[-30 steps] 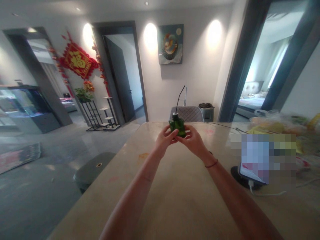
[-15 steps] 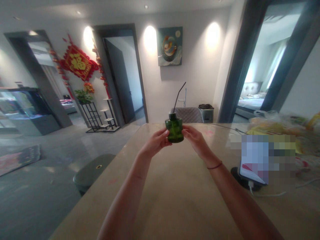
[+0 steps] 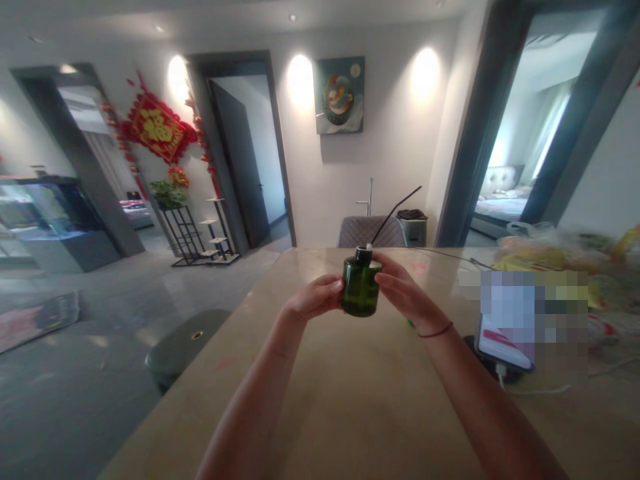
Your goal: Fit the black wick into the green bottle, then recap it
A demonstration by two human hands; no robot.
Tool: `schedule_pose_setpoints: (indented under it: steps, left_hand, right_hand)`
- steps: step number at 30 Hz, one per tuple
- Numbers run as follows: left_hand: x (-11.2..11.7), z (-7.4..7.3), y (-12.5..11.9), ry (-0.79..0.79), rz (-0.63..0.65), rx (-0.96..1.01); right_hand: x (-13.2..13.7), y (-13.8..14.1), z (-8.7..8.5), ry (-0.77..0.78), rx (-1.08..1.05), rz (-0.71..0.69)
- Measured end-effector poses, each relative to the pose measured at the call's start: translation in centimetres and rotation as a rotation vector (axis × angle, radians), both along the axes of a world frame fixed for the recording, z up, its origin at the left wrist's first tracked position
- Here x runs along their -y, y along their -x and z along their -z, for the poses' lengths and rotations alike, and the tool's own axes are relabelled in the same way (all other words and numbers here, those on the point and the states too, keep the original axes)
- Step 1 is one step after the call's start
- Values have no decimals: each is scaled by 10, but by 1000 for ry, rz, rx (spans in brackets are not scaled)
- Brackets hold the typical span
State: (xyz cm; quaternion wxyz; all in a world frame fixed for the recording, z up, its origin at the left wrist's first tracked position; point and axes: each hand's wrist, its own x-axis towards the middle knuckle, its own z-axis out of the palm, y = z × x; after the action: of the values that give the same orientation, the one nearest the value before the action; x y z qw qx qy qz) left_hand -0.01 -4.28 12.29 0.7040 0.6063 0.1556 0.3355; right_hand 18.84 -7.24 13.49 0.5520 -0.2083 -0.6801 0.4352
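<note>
A small dark green bottle (image 3: 359,289) is held upright above the beige table (image 3: 350,400). My left hand (image 3: 315,298) grips its left side, fingers curled round it. My right hand (image 3: 403,290) closes on the right side and the neck. A thin black stick (image 3: 395,213) rises from the bottle's mouth and leans up to the right.
A phone on a round black stand (image 3: 500,350) with a white cable sits at the table's right, beside bags and clutter (image 3: 560,257). A grey chair (image 3: 373,232) stands at the far end and a dark stool (image 3: 183,343) at the table's left.
The bottle has come closer to me and a little right. The black stick has tipped from nearly upright to a lean toward the right.
</note>
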Motion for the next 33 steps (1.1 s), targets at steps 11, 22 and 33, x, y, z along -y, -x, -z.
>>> schedule_pose_setpoints:
  steps: [11, 22, 33]
  left_hand:
    - [0, -6, -10, -20, -64, -46]
    - [2, -2, -24, -68, -274, -136]
    - [0, -11, -7, -26, -172, 40]
  right_hand:
    - [-12, 3, 5, -90, -142, 295]
    - [-21, 2, 11, -23, -45, 441]
    - [-10, -9, -1, -4, -75, 137]
